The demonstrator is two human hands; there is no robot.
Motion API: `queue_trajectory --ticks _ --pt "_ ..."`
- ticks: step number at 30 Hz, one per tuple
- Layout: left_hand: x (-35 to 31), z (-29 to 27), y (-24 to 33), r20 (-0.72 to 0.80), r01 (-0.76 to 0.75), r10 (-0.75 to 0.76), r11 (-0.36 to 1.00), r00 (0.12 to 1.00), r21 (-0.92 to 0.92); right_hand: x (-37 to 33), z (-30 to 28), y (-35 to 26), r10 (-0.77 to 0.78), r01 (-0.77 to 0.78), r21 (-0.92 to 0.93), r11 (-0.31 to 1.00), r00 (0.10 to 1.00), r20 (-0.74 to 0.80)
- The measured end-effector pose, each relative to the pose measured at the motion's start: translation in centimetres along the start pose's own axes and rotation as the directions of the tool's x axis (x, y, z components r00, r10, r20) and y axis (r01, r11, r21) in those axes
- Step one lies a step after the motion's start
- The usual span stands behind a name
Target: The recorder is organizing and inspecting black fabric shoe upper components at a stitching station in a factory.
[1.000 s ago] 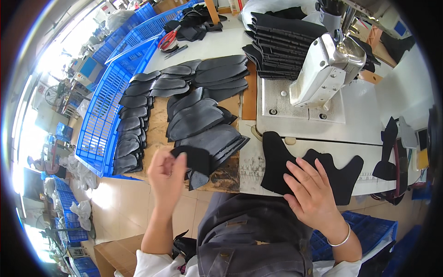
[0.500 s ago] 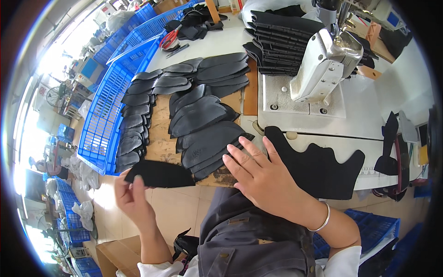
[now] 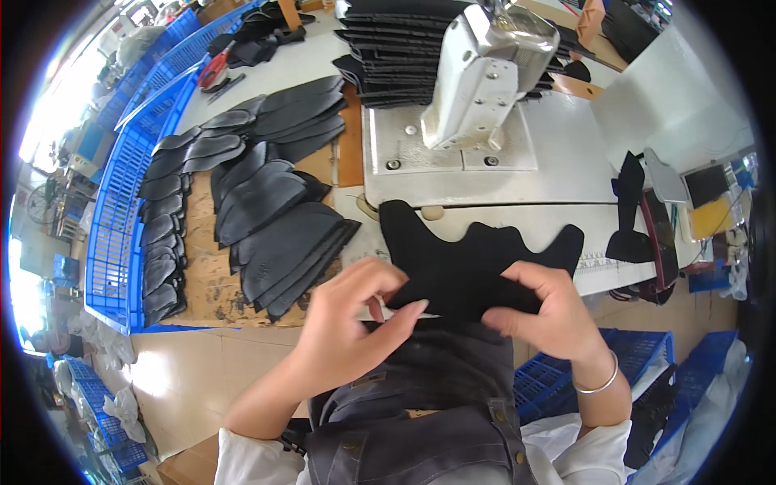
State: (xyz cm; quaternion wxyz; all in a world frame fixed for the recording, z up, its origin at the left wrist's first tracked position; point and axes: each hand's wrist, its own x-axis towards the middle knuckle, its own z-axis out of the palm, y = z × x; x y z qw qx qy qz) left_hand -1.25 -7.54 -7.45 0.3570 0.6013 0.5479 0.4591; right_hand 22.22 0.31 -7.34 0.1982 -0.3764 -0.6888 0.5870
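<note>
A large black fabric piece (image 3: 477, 259) with a wavy far edge lies at the front of the sewing machine's white bed. My right hand (image 3: 554, 311) pinches its near right part, thumb below and fingers above. At its near left corner my left hand (image 3: 352, 319) curls, thumb and fingers closing on black fabric. Black on black hides where one piece ends, so the small curved piece seen earlier cannot be made out. Left of my hands, overlapping black curved pieces (image 3: 275, 242) lie in rows on a worn wooden board (image 3: 202, 295).
The sewing machine head (image 3: 485, 81) rises beyond the fabric, beside a stack of black pieces (image 3: 388, 56). A blue crate (image 3: 121, 234) borders the board at left. Red-handled scissors (image 3: 214, 71) lie at the far left. Another blue crate (image 3: 594, 364) sits low at right.
My left hand has swung right from the board's near edge to the large fabric piece. My right hand has left the curved pieces and gripped that fabric. The view has shifted right.
</note>
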Motion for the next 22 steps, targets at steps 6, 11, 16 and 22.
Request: queue_trajectory --ticks 6,11,16,22 --pt "2.2 3.4 -1.9 0.156 -0.196 0.153 0.93 0.976 0.312 -1.6 -1.3 1.3 0.146 -0.162 -0.116 0.98 0.98 -0.133" --pt "3.1 4.1 -1.9 0.111 -0.22 0.192 0.889 0.975 0.401 0.5 -2.0 2.9 -0.252 0.118 -0.387 0.914 0.915 -0.316" --pt "3.6 3.9 -1.5 0.098 -0.155 0.126 0.903 0.987 0.4 1.7 -3.3 1.6 -0.135 0.059 -0.306 0.95 0.963 -0.233" --pt "3.5 4.0 -1.1 0.185 -0.065 0.006 0.946 0.983 0.317 0.1 -3.3 1.4 -0.002 -0.051 -0.343 0.938 0.988 -0.154"
